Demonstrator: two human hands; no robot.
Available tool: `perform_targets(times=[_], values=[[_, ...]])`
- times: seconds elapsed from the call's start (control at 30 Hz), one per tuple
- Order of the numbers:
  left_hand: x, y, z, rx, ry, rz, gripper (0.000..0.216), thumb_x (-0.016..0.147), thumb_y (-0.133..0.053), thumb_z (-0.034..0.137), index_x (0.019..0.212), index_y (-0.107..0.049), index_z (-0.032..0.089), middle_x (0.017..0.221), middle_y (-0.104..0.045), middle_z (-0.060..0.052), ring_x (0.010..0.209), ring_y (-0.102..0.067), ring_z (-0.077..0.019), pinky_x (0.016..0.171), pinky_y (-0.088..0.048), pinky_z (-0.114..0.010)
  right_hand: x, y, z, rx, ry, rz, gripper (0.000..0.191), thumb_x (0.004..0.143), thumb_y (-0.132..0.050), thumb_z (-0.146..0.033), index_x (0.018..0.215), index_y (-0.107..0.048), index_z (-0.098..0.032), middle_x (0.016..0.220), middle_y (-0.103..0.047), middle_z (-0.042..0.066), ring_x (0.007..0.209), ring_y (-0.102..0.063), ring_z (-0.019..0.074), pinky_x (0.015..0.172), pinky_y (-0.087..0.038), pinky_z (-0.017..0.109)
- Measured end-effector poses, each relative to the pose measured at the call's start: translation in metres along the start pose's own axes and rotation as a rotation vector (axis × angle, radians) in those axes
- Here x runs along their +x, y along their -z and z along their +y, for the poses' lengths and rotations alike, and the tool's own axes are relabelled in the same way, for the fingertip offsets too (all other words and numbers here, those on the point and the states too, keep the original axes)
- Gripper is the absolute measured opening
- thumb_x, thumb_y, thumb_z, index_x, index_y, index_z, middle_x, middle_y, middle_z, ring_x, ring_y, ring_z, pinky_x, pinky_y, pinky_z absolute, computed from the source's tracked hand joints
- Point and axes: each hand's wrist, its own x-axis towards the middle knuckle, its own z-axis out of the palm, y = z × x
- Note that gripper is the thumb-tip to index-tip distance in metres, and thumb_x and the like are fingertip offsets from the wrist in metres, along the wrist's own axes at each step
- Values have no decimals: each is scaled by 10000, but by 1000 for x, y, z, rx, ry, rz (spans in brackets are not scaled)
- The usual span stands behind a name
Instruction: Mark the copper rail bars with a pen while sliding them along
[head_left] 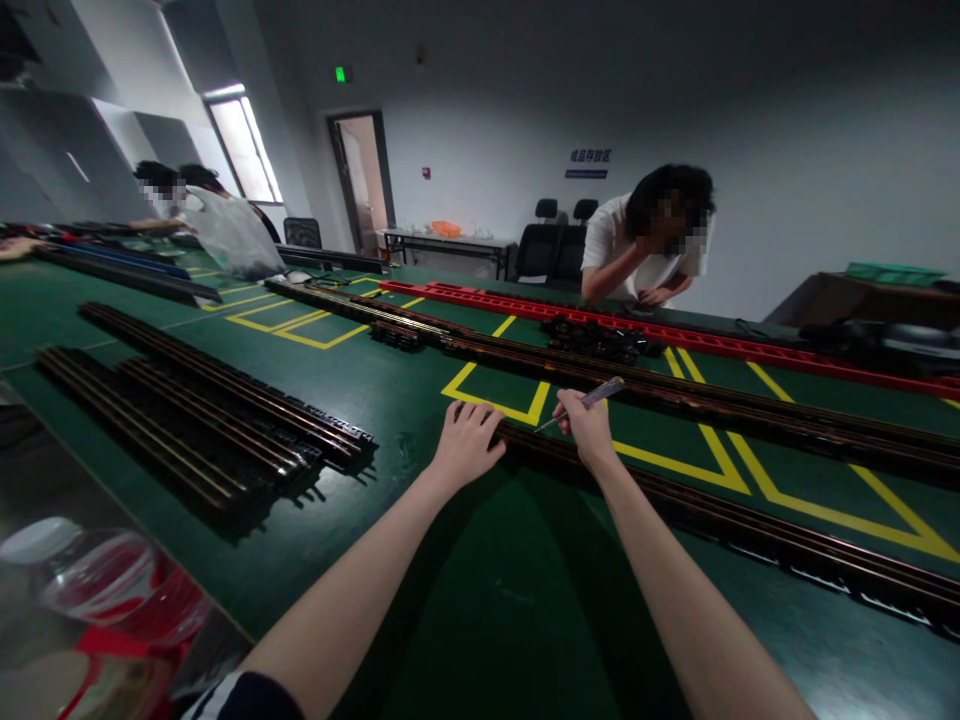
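Observation:
A long dark rail strip (720, 515) with copper-coloured lines runs across the green table from my hands toward the right edge. My left hand (469, 445) rests at the strip's left end, its fingers curled over it and partly spread. In my right hand (587, 428) is a slim screwdriver-like tool (604, 392), held like a pen. Its thin metal tip slants down to the left and reaches the strip between my two hands. Whether the tip touches a screw is too small to tell.
Several similar rail strips (202, 430) lie at the left. Beyond my hands are another long strip (675, 388), a red slotted rail (720, 345) and a black clump of parts (600, 340). A co-worker (649, 240) leans over the far side. Bottles (112, 580) stand at lower left.

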Motion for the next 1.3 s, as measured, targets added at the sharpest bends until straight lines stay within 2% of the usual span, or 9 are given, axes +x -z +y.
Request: perform_targets(times=[0.4,0.53,0.7,0.83,1.03,1.3], values=[[0,5,0,20,47,-20,348,802,-435,106,1087,-610,203,1150,-617,-80,1120,-499,-257,1072,-277,-460,-9,-10,-13,15,43,-240,353,695,-616,-491,524,-578,-185,427,-507,-25,414,-474,95,434,-362,213],[1,8,2,22,94,-29,375,774,-438,71,1072,-627,199,1129,-625,-79,1112,-502,-264,1087,-265,-463,-10,-11,-11,-20,57,-282,331,722,-610,-470,560,-601,-182,473,-553,-16,442,-494,103,457,-361,221],[2,7,3,16,124,-25,368,775,-418,57,1050,-632,175,1097,-640,-76,1093,-527,-245,1110,-247,-440,-9,-9,-12,-127,135,-315,318,781,-577,-414,564,-631,-187,531,-607,-3,566,-565,127,600,-404,242],[2,6,3,7,150,-21,346,765,-413,46,997,-633,179,1023,-655,-67,1046,-562,-228,1115,-242,-432,-8,-8,-15,-134,161,-357,329,781,-583,-421,548,-636,-195,560,-630,4,593,-575,141,628,-407,256],[2,4,0,-25,152,-28,353,759,-407,35,996,-622,182,1019,-650,-68,1047,-560,-221,1100,-276,-402,-11,-9,-13,-137,109,-293,314,785,-579,-420,581,-660,-196,563,-640,5,616,-590,154,669,-409,276],[2,5,-1,1,139,-51,353,769,-402,41,1014,-614,179,1031,-645,-82,1055,-548,-240,1056,-316,-416,-8,-12,-6,-9,42,-243,301,758,-603,-436,614,-670,-180,524,-620,3,546,-574,136,608,-422,263]])
